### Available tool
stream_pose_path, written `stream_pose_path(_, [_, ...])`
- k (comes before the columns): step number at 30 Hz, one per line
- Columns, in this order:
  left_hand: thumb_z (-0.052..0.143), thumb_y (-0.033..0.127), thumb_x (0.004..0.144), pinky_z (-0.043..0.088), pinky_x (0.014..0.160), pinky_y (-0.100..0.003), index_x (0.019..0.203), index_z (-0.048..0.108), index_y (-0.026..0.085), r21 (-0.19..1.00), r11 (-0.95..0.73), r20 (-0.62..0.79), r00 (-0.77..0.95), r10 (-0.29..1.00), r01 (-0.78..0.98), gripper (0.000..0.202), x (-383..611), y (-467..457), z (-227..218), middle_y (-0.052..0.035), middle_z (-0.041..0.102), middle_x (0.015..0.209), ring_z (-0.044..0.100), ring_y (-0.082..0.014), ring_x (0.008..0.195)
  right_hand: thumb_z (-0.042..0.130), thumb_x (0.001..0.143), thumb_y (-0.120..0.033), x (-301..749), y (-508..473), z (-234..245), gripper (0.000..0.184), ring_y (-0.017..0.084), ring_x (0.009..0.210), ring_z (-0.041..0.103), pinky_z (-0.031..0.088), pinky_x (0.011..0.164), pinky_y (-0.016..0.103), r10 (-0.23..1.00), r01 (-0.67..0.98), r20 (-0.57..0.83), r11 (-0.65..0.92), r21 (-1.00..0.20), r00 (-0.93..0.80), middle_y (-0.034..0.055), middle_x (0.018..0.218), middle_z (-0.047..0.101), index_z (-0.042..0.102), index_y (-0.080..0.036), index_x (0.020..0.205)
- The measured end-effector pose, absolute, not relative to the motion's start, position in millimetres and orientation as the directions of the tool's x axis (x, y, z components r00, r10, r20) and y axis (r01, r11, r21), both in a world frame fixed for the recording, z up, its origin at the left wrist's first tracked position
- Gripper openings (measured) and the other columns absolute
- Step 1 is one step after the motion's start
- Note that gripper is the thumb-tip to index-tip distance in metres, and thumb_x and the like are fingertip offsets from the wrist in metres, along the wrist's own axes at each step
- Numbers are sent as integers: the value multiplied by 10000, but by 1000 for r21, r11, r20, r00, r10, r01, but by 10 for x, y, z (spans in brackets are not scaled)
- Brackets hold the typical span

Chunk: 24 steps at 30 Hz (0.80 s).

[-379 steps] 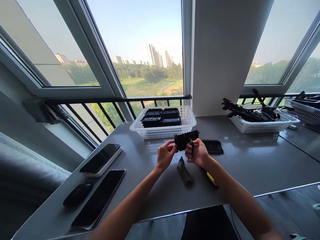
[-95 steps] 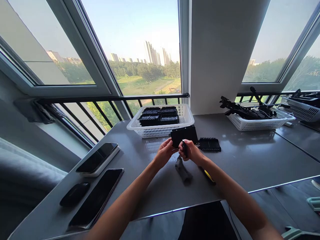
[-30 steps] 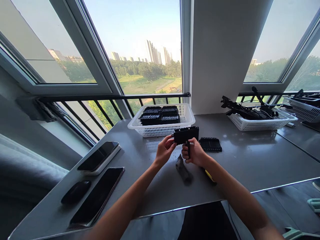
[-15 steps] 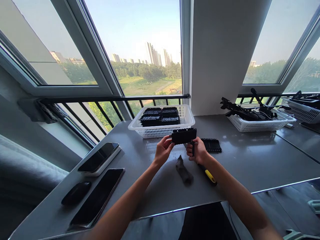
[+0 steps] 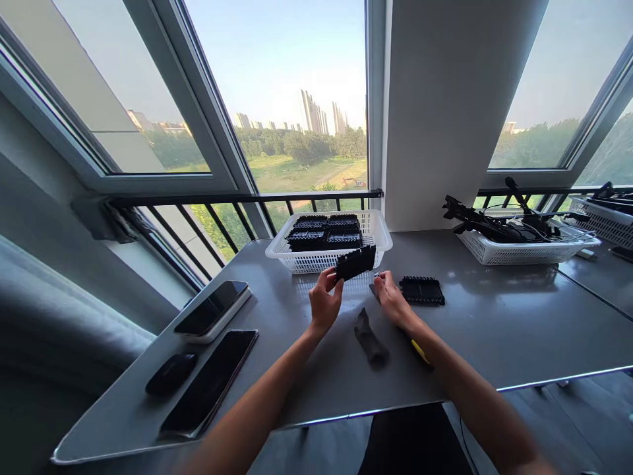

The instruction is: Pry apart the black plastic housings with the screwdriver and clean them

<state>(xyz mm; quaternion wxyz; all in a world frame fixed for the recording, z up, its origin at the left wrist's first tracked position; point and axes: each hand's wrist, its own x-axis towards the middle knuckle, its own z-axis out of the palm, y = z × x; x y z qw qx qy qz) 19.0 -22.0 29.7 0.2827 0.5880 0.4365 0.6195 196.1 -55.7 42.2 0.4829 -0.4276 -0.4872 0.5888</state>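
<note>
My left hand [image 5: 326, 300] pinches a flat black plastic panel [image 5: 355, 264] with a toothed upper edge by its left end, tilted above the desk in front of the white basket. To its right, my right hand [image 5: 390, 298] is closed, apart from the panel. A small shiny bit shows at its fingertips; what it belongs to is hidden. A tool with a yellow and black handle [image 5: 420, 351] lies partly under my right forearm. Between my arms is a dark grey crumpled piece, perhaps cloth [image 5: 370, 340]. Another black toothed panel [image 5: 422, 290] lies right of my right hand.
Behind my hands stands a white basket [image 5: 297, 265] holding stacked black panels. More white baskets [image 5: 499, 254] with black parts and cables stand at the right. Two phone-like slabs [image 5: 210, 382] and a black mouse [image 5: 171, 374] lie left. The desk's front edge [image 5: 349, 415] is near me.
The panel in my left hand has tilted, its right end raised and away from my right hand. A black piece seen in my right hand earlier is now hidden. The view has shifted slightly.
</note>
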Motion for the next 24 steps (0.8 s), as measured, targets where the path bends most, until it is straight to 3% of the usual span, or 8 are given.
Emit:
stream_pose_path(3, [715,326,746,488,857,-378,1024,611,234,855,-477,513,-195,836,203,310,161,-210,271,-46,719,896,686,-247,870,632,810,-390,1925,-614,373,248,184,751,460,298,629,269,987,94,81,95,-991,-137,-10,774,495,435,-253,872])
stream_pose_path(6, [751,322,713,476,857,-370,954,624,244,835,-502,547,-236,803,226,283,138,-206,228,-37,713,854,676,-250,860,714,733,-297,1902,-633,333,242,196,766,475,297,691,290,973,319,114,175,-932,-200,-1,751,529,484,-234,774])
stream_pose_path(10, [725,322,752,483,845,-367,883,613,244,754,-558,635,-168,754,346,190,93,-192,170,-54,725,890,679,-250,882,736,698,-276,1886,-601,301,245,214,819,513,317,721,303,976,563,98,192,-804,-193,35,792,568,498,-214,693])
stream_pose_path(13, [685,301,797,497,857,-391,879,585,245,647,-632,717,-59,694,426,141,41,-149,127,-77,728,1021,682,-253,959,717,707,-283,1875,-587,288,196,238,856,557,347,724,309,987,685,71,150,-713,-143,70,828,608,538,-201,698])
stream_pose_path(18, [634,270,841,545,804,-375,901,552,229,474,-707,829,4,559,526,109,-35,-63,72,-74,727,1023,696,-230,950,707,677,-228,1824,-598,248,106,269,892,616,386,739,310,997,739,40,75,-669,-64,110,855,670,626,-173,716])
stream_pose_path(21, [582,209,864,556,826,-367,898,546,218,387,-741,865,63,498,550,50,-56,-48,81,-80,712,1050,688,-217,994,708,679,-247,1843,-586,263,104,282,906,634,405,758,313,999,697,33,41,-716,-26,122,850,695,657,-163,717])
stream_pose_path(24, [521,137,873,535,919,-399,867,543,214,327,-791,888,119,445,517,81,-67,-55,112,-63,701,1030,641,-216,1109,616,797,-353,1964,-555,341,212,272,907,643,428,756,305,999,590,43,26,-807,16,121,856,708,676,-156,745])
